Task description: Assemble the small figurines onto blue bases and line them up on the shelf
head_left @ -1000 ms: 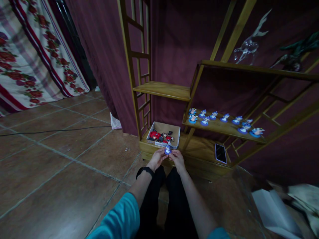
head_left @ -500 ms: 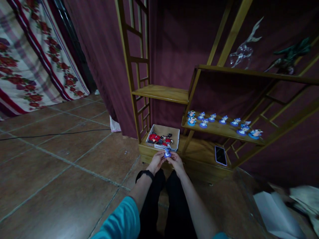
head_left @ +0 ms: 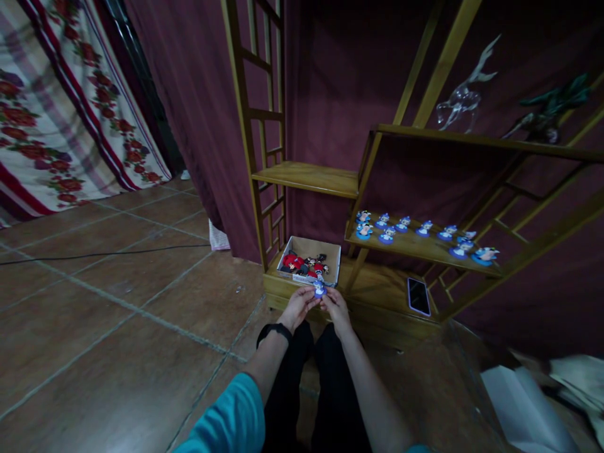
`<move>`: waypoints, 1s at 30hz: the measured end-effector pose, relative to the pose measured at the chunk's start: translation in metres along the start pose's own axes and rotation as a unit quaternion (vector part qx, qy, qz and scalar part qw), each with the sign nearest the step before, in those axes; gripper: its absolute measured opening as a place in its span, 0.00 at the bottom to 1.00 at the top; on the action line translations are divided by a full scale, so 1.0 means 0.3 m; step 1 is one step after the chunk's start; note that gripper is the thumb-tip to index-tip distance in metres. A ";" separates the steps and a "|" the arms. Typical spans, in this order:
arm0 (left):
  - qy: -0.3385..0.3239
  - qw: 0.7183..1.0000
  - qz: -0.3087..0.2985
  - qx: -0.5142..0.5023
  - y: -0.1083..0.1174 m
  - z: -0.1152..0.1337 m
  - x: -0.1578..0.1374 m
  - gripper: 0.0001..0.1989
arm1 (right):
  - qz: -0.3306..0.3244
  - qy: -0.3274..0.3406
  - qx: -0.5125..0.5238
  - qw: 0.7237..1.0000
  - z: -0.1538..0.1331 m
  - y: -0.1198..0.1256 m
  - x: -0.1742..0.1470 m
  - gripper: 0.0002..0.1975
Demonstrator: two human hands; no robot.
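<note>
Between my two hands, just in front of the cardboard box (head_left: 333, 257), is a small blue-and-white figurine (head_left: 319, 289) on a purple round base. My left hand (head_left: 298, 306) pinches it from the left, and the fingers of my right hand (head_left: 336, 309) close on its right side. Several red-and-black figurines (head_left: 306, 267) lie jumbled in the box. On the low shelf (head_left: 425, 246) to the right stand several similar blue-and-white figurines (head_left: 423, 228), along with pink-and-blue ones (head_left: 485, 255) at both ends.
A phone (head_left: 418, 296) lies on the cabinet's bottom board. Higher up, a clear deer ornament (head_left: 460, 104) and a dark green ornament (head_left: 547, 110) occupy the upper shelf. A white open carton (head_left: 523, 402) sits at lower right. A black cable (head_left: 117, 253) crosses the tiled floor.
The figurine between my fingers has turned slightly and shifted a little up and to the right. Both hands keep nearly the same place.
</note>
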State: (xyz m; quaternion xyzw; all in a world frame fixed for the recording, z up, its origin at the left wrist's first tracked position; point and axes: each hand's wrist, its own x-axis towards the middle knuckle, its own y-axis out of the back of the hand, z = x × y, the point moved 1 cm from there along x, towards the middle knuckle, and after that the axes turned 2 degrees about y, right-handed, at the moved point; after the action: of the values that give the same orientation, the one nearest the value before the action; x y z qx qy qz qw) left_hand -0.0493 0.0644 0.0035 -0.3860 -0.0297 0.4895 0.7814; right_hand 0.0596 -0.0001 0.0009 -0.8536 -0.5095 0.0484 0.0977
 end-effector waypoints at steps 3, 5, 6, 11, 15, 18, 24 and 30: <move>-0.008 1.000 0.001 -0.001 0.001 -0.002 0.000 0.08 | 0.018 -0.012 0.018 1.000 0.004 0.001 0.003 0.20; -0.007 1.000 -0.011 -0.002 0.002 -0.002 0.001 0.10 | 0.033 -0.028 0.036 0.998 0.007 0.002 0.004 0.20; -0.002 1.000 -0.023 -0.001 0.002 -0.002 0.001 0.12 | 0.039 -0.035 0.044 0.998 0.009 0.003 0.004 0.19; 0.032 0.997 -0.071 0.004 0.001 0.000 0.005 0.19 | 0.029 -0.050 0.086 0.995 0.007 0.009 0.000 0.17; 0.030 0.997 -0.073 0.000 0.000 -0.002 0.007 0.18 | -0.009 -0.056 0.106 0.993 -0.010 0.009 -0.010 0.18; 0.020 0.997 -0.071 -0.009 -0.002 -0.004 0.008 0.15 | -0.024 -0.050 0.092 0.994 -0.023 0.003 -0.018 0.21; 0.000 0.997 -0.070 -0.014 -0.007 -0.008 0.006 0.13 | -0.006 -0.057 0.073 0.996 -0.008 0.004 -0.012 0.20; -0.036 0.997 -0.062 0.009 -0.006 -0.020 0.009 0.15 | 0.004 -0.084 0.080 0.993 0.014 0.013 0.000 0.21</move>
State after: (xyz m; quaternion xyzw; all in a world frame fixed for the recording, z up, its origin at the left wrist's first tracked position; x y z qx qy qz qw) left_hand -0.0440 0.0629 -0.0003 -0.3583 -0.0775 0.4537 0.8123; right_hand 0.0622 -0.0015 -0.0040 -0.8377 -0.5072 0.1610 0.1228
